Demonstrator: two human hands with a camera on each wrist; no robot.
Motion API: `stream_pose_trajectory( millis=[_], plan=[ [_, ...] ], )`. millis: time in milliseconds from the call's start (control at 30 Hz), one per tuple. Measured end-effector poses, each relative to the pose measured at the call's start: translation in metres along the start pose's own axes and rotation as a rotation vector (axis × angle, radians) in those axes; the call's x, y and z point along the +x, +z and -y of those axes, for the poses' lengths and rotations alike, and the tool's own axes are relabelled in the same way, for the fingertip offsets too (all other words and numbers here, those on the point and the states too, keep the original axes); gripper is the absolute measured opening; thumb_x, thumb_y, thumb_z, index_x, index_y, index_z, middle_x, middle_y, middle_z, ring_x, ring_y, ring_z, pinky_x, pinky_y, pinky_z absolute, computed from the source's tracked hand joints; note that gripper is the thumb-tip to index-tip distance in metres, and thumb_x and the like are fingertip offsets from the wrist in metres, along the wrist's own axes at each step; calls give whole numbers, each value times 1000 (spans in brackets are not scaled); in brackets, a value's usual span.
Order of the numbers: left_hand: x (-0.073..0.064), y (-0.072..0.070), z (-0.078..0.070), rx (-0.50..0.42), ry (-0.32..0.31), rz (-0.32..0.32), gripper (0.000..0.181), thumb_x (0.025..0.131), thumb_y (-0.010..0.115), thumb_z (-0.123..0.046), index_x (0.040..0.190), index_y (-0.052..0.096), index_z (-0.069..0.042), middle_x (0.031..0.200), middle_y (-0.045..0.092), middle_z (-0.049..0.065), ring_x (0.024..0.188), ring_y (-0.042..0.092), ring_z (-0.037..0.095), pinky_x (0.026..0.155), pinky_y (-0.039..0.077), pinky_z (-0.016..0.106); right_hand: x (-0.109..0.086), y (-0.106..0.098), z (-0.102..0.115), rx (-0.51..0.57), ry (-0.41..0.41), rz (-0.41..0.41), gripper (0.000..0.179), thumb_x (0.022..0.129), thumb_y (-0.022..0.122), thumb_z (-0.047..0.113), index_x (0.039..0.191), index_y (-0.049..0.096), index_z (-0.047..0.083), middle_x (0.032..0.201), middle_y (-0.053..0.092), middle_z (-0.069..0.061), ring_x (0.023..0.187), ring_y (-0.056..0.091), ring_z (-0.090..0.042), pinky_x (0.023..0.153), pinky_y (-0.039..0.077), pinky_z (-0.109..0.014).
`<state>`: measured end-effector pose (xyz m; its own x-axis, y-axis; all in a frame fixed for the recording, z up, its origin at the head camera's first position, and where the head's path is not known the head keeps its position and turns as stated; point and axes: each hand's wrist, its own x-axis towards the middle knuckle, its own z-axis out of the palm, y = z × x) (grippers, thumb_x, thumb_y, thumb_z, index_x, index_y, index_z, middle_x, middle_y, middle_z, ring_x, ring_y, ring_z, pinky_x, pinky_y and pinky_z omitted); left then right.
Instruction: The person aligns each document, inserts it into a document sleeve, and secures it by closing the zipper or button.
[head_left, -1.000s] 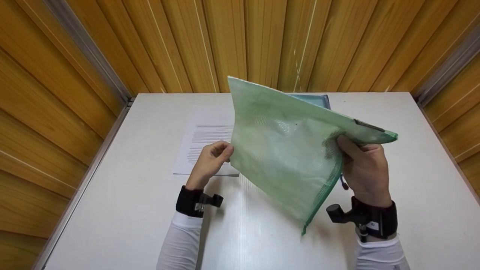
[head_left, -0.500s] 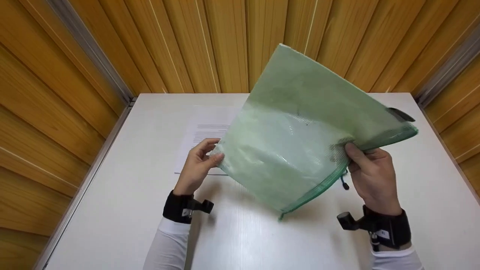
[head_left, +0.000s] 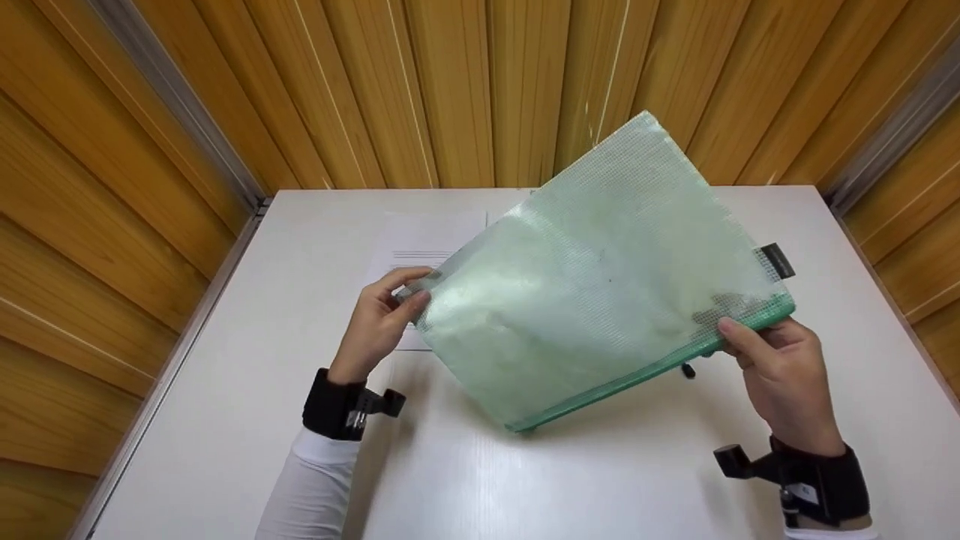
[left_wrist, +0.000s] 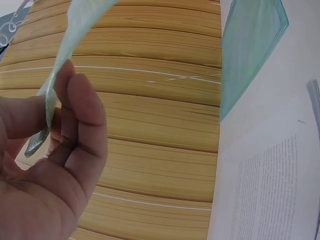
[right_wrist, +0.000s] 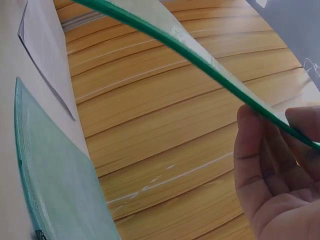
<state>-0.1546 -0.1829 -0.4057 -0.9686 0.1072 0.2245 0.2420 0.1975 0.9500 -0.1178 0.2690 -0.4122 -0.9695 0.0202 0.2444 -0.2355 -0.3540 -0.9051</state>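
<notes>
A translucent pale-green mesh zipper pouch [head_left: 585,285] hangs tilted above the table, held between both hands. Its darker green zipper edge [head_left: 622,381] faces down and toward me, and a small black tag [head_left: 778,260] sticks out at the right. My left hand [head_left: 371,326] pinches the left corner between thumb and fingers. At the zipper edge near the right corner, my right hand [head_left: 784,375] pinches with the thumb on top. Seen from the left wrist, the pouch corner [left_wrist: 50,100] passes between thumb and curled fingers. The pouch looks flat; whether anything is inside, I cannot tell.
A second zipper pouch, blue-green [right_wrist: 55,170], lies on the white table [head_left: 225,375], mostly hidden in the head view except its dark pull [head_left: 688,370]. Printed paper [left_wrist: 265,185] lies behind my left hand. Wood-patterned walls [head_left: 450,90] bound the table.
The pouch has turned and flattened out, its broad face now toward me. My left hand has moved left and slightly up; my right hand has moved right and down. Both keep their hold.
</notes>
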Motion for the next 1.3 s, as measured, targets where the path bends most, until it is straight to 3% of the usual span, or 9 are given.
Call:
stream_pose_trajectory(
  millis=[200,367,533,667,800,933,1033,1167,1300],
  plan=[
    [1,-9,-8,43,-77,70,33,105,64,0,138,67,3,117,69,20,54,59,7,52,51,21,-10,-19,1,-29,91,9,38,105,51,-16,137,64,-3,122,78,-12,82,76,-20,63,61,-27],
    [5,-7,-8,107,-102,106,34,104,65,1,138,68,2,134,67,25,50,55,7,48,48,20,-24,-38,0,-214,253,79,33,104,53,-15,118,76,4,106,80,-9,74,75,-19,60,61,-29],
    [11,-1,4,151,-101,159,32,103,65,3,135,69,3,137,66,28,47,50,4,45,44,20,-33,-60,0,-411,420,369,24,107,52,-8,101,75,-4,87,80,-1,71,75,-13,63,61,-29],
    [12,7,19,175,-119,243,31,104,66,0,135,70,3,133,67,29,43,47,3,43,43,20,-39,-74,-6,-399,483,632,26,108,47,-7,94,68,-16,81,79,7,68,75,-7,59,61,-28],
    [12,15,37,227,-107,299,30,104,66,-1,133,71,4,125,69,29,43,46,2,44,43,19,-47,-80,-17,-389,501,762,27,107,49,-8,86,60,-20,72,76,2,63,72,0,52,59,-26],
    [14,24,54,299,-97,311,30,102,69,-1,132,72,2,117,72,27,43,45,2,44,42,19,-56,-80,-28,-413,558,805,31,107,52,-5,82,62,-20,65,71,-22,59,70,2,48,56,-23],
    [16,30,64,375,-86,303,30,100,71,-1,131,73,1,121,74,24,55,48,3,58,47,21,-61,-79,-35,-411,622,824,34,108,53,-1,82,64,-21,65,66,-35,58,69,3,48,54,-19],
    [18,35,75,458,-88,274,32,98,74,-2,130,72,2,125,75,20,72,51,8,77,51,28,-67,-77,-39,-429,692,823,39,108,55,3,79,65,-21,63,67,-34,54,66,4,48,51,-15],
    [17,38,80,492,-140,256,35,98,75,-4,132,71,1,115,75,18,79,58,14,80,55,37,-70,-75,-40,-503,737,807,40,105,58,5,76,66,-21,57,71,-11,49,62,5,46,48,-13]
  ],
)
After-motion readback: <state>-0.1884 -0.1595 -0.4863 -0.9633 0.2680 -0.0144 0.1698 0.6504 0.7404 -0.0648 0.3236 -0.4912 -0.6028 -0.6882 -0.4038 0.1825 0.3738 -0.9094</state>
